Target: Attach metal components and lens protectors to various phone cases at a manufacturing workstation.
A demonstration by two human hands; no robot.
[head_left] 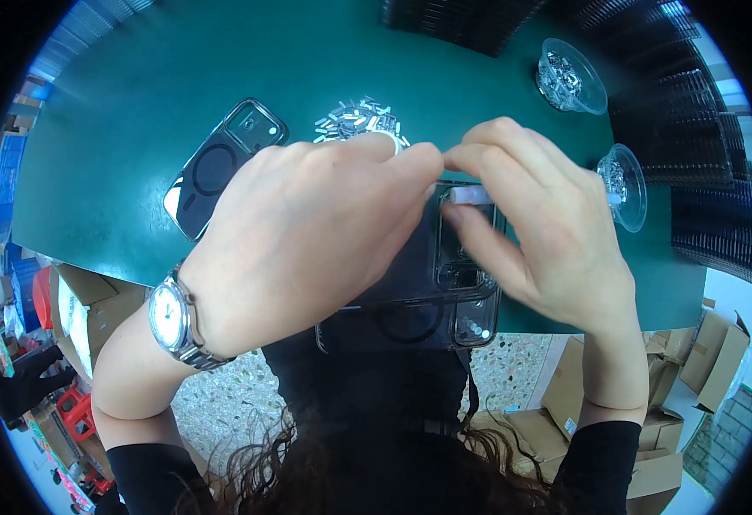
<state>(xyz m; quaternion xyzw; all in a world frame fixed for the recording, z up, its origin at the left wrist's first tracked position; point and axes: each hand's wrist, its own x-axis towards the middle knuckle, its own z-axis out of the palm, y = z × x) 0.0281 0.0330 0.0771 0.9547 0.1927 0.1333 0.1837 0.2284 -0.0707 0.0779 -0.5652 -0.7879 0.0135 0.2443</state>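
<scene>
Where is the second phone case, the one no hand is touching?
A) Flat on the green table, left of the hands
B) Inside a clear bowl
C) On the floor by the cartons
A: the spare phone case lies flat on the green table, beyond the left hand.

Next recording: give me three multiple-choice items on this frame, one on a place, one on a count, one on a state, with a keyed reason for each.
1. Where does the spare phone case lie?
A. on the table, left of the hands
B. inside a dish
C. on the floor

2. How many clear dishes stand on the table?
A. none
B. two
C. five

3. What are the hands doing?
A. resting flat on the table
B. both at a dark case, fingertips pinched at its top edge
C. holding a dish

Key: 1 A, it lies flat beside the left hand. 2 B, one dish and another at right. 3 B, left hand and right hand meet over the held case.
</scene>
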